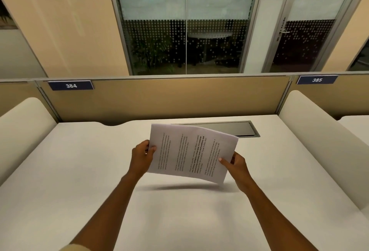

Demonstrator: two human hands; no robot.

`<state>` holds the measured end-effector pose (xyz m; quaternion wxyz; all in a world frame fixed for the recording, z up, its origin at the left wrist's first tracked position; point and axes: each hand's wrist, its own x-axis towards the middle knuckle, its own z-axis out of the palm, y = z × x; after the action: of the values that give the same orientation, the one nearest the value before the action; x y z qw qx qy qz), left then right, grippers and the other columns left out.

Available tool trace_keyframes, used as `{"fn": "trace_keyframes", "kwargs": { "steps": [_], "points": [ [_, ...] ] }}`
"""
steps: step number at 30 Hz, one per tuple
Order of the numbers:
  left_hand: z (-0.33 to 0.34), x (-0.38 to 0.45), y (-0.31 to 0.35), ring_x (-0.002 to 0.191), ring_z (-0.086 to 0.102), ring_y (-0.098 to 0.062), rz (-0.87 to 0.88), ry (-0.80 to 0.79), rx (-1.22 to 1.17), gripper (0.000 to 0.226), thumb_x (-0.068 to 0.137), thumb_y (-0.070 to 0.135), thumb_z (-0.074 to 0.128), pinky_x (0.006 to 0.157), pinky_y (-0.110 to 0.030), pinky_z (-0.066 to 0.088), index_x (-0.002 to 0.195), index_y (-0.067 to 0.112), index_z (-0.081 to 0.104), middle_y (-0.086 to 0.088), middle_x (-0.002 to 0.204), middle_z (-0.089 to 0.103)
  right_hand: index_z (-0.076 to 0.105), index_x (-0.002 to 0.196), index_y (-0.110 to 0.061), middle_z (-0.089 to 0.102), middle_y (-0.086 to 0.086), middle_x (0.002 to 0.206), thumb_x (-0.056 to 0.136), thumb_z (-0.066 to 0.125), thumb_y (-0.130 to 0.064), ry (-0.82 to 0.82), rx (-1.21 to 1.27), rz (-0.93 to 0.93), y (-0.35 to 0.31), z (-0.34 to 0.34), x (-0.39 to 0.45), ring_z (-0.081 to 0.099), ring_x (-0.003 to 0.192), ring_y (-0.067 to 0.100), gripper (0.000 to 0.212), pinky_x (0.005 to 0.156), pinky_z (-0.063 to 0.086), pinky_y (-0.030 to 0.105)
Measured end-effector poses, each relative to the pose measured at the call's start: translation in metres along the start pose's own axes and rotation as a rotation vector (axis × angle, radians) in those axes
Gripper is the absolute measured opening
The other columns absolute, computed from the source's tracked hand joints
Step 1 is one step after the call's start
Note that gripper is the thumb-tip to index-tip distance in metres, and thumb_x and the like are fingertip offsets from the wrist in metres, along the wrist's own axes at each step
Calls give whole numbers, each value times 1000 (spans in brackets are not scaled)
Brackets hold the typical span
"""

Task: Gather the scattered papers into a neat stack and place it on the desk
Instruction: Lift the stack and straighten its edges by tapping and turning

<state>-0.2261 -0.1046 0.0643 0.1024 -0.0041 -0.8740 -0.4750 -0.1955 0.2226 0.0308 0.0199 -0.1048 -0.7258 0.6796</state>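
Observation:
A stack of white printed papers is held up above the white desk, tilted and slightly bowed, with its text running sideways. My left hand grips the stack's left edge, thumb on top. My right hand grips the right edge, thumb pressed on the top sheet. The stack's shadow falls on the desk just below it. No loose sheets lie on the desk.
A grey cable hatch is set into the desk behind the papers. Beige partition panels with number plates 384 and 385 close the back. Rounded white dividers flank both sides. Glass wall and door stand beyond.

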Motion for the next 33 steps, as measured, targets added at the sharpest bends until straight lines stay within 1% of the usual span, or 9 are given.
{"fn": "trace_keyframes", "kwargs": {
  "steps": [5,8,10,14,17,21,24,30,33],
  "points": [
    [-25,30,41,72,67,-18,139,14,83,16,95,18,53,58,-22,53,86,6,61,-2,84,68,63,114,-15,73,8,107,82,72,-6,-48,119,-11,-15,-13,7,70,99,25,34,87,58,40],
    [-40,45,68,74,67,-22,230,-27,140,16,95,13,52,59,-33,57,83,4,58,-8,83,67,64,109,-13,73,10,103,81,74,-8,-48,68,-25,-22,-21,11,69,97,27,31,87,58,39],
    [-46,52,86,75,67,-20,286,-97,194,16,96,13,50,59,-29,57,82,10,57,-4,84,66,66,99,-9,72,12,97,81,75,-11,-49,-38,-39,-25,-26,14,68,93,31,20,85,59,40],
    [-50,61,120,84,67,-24,398,-209,351,12,95,14,51,70,-35,60,88,8,58,-6,95,67,69,88,-10,73,5,89,80,76,-9,-69,-194,-96,-31,-26,20,69,89,26,11,74,57,24],
    [-47,62,142,88,67,-27,486,-251,452,10,94,13,53,72,-35,60,92,8,62,-8,102,69,68,98,-12,73,4,93,81,76,-13,-69,-275,-143,-39,-18,24,70,91,23,19,82,57,29],
    [-37,59,164,91,66,-29,515,-294,540,12,95,12,52,77,-41,60,96,7,63,-11,107,69,55,125,-21,67,-3,106,81,76,-25,-191,-305,-198,-52,-2,20,66,96,15,48,75,55,19],
    [-31,57,175,92,66,-28,535,-319,561,13,95,13,52,77,-39,60,96,6,63,-11,108,69,48,132,-27,61,-8,114,82,73,-36,-256,-286,-206,-55,7,16,63,100,14,57,74,56,22],
    [-28,60,188,87,66,-27,561,-341,525,12,95,13,52,73,-39,60,93,9,63,-11,103,70,57,105,-35,66,-8,99,96,55,-29,-181,-304,-259,-50,11,9,68,90,17,11,76,58,26],
    [-28,65,187,85,65,-26,543,-332,502,11,94,14,53,71,-36,58,94,11,64,-10,100,70,56,101,-37,67,-7,95,98,51,-27,-138,-286,-299,-52,11,5,68,83,14,12,68,55,20]
  ]
}}
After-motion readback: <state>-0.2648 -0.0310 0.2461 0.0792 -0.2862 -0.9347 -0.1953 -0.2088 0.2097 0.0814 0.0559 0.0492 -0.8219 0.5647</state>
